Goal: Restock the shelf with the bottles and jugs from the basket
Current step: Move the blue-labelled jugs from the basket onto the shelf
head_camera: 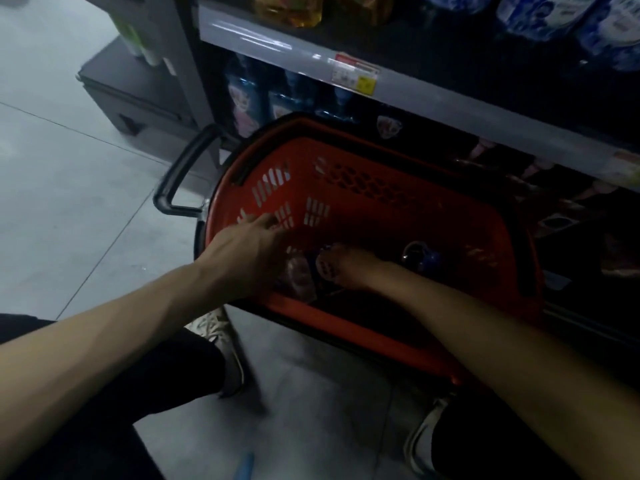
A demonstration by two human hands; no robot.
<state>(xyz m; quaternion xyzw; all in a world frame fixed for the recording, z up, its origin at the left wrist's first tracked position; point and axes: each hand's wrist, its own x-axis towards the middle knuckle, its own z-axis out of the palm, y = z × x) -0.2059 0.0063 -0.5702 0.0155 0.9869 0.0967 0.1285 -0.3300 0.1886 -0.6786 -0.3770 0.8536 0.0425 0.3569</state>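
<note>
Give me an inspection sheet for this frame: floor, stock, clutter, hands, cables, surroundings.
Surface: grey tiled floor; the red basket stands on it against the shelf.
Job's things: a pinkish bottle and a blue jug lie in the basket; blue-labelled bottles already stand on the shelf.
Clutter: a small blue object on the floor, too blurred to identify.
Hands: left hand and right hand both reach into the basket; grip unclear through blur.
Cables: nothing seen.
Surroundings: price tag on the shelf edge; dark cabinet to the left.
</note>
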